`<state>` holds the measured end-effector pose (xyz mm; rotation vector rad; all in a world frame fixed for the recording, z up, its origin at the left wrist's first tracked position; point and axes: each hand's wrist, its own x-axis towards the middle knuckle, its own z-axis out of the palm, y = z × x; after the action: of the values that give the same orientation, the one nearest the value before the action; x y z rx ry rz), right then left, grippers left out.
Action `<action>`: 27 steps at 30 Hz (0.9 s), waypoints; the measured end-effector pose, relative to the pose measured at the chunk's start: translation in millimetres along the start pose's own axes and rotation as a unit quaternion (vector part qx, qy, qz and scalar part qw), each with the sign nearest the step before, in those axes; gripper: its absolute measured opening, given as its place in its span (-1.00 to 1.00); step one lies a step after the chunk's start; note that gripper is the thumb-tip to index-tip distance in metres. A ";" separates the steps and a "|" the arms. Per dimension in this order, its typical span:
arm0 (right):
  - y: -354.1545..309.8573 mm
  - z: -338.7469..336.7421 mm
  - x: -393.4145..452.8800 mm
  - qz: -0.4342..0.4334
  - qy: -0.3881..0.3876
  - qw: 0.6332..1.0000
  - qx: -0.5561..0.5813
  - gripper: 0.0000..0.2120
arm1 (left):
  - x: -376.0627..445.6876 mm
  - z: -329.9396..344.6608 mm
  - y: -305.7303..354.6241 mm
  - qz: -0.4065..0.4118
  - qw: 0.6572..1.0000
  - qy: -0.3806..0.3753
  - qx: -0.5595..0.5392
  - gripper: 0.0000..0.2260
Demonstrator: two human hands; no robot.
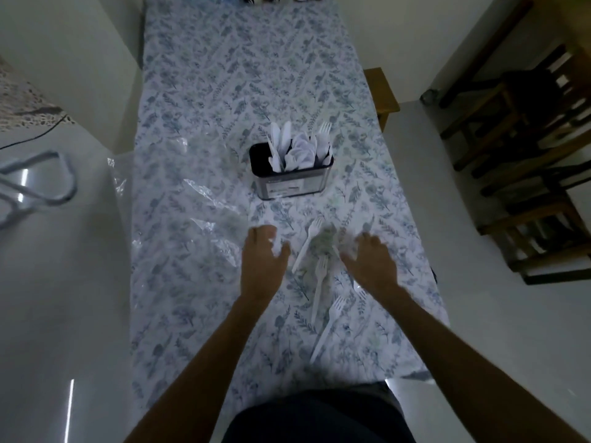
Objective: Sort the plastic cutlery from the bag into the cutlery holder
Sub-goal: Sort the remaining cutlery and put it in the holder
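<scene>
While both the left hand (260,251) and right hand (371,257) hover open and empty, three forks (319,284) lie between them, handles toward the person, nearest the right hand.

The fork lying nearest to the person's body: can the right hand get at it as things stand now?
Probably yes. The fork lies bare on the table beside the right forearm, and the right hand looks empty.
</scene>
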<state>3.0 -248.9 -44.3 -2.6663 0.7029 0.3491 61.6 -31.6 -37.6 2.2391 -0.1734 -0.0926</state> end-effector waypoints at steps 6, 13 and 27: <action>37.3 36.0 -32.5 -0.026 -0.020 0.998 -0.055 -0.67 | -41.1 36.7 4.8 0.067 0.988 -0.136 0.026 -0.81; 17.7 11.3 -53.3 -0.363 0.201 0.909 -0.036 -0.84 | -28.1 42.2 39.3 0.008 0.958 -0.287 0.007 -0.64; -5.8 70.7 -111.2 0.010 -0.053 0.975 0.216 -0.78 | -76.6 15.2 -8.3 -0.348 0.863 -0.220 -0.292 -0.64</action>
<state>-98.2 -168.6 -70.7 -2.2149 0.6826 0.3006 -15.2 -26.2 -53.1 1.5379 0.3878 -0.9262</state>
